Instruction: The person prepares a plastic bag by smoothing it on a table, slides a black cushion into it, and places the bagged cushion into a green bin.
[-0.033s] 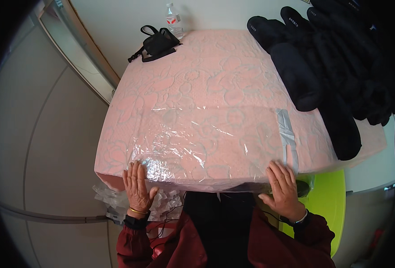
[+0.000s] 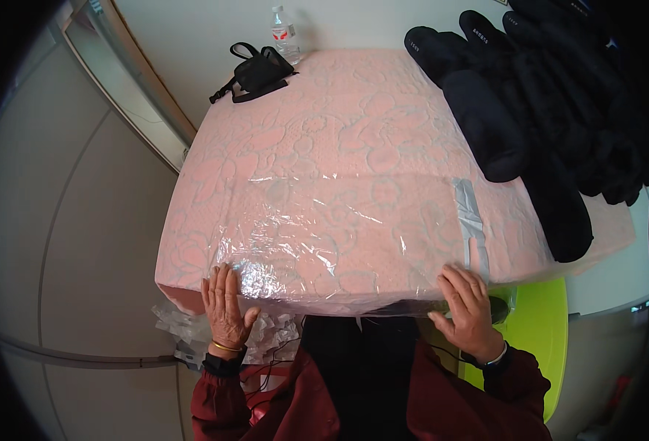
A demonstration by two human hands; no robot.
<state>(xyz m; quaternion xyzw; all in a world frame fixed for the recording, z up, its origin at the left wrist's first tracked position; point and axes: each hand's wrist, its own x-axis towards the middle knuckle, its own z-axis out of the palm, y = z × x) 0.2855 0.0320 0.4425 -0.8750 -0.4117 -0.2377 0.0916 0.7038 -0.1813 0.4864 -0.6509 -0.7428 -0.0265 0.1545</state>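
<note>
A clear plastic bag (image 2: 309,220) with a silver-grey strip along its right end is spread over the near part of a table with a pink patterned cloth (image 2: 368,125). My left hand (image 2: 226,303) rests at the near left edge, fingers extended over the bag's left corner. At the near right edge is my right hand (image 2: 467,312), its fingers loosely bent and apart, tips by the bag's lower right corner near the strip. Neither hand grips anything.
Several stuffed black fabric pieces (image 2: 486,125) lie heaped along the table's right side. A black strapped pouch (image 2: 262,72) and a water bottle (image 2: 285,38) stand at the back left. Crumpled clear plastic (image 2: 269,338) sits below the front edge, and a lime-green plastic surface (image 2: 534,331) shows at right.
The fingers of my right hand have bent slightly more. My left hand and the bag look the same.
</note>
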